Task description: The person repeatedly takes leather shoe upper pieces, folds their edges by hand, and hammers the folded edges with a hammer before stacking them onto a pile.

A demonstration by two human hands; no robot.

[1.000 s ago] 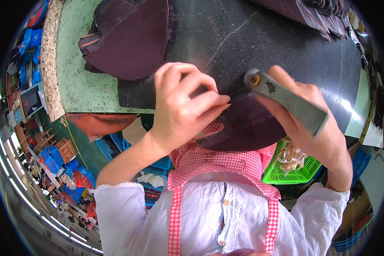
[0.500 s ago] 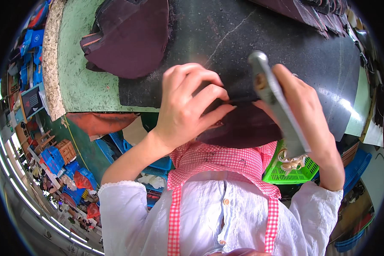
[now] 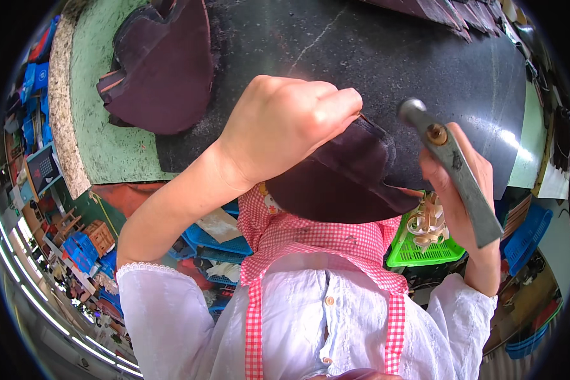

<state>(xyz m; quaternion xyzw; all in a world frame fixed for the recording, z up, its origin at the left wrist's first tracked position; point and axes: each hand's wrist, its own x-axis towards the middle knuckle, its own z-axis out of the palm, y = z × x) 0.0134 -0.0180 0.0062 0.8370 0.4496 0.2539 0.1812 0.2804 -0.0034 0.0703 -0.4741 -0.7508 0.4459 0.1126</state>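
Observation:
A dark maroon leather piece (image 3: 342,190) with one curved side lies at the table's front edge and overhangs toward my apron. My left hand (image 3: 288,123) is closed, back of the hand up, pinching the piece's upper edge between fingertips that are mostly hidden. My right hand (image 3: 445,183) grips a metal hammer (image 3: 465,180), its round face raised just right of the leather and apart from it. The handle is mostly hidden. Under the leather spreads a black work slab (image 3: 354,63).
At the left, similar maroon pieces (image 3: 171,76) lie partly on the green tabletop (image 3: 130,149). More layered pieces (image 3: 418,9) lie at the far right. Below the edge hangs a bright green basket (image 3: 424,255) with pale curled strips (image 3: 427,221); blue baskets (image 3: 218,239) stand at lower left.
My left hand has turned over and closed on the leather's edge. The leather has been turned and shows more of itself. The hammer has moved right, away from the piece.

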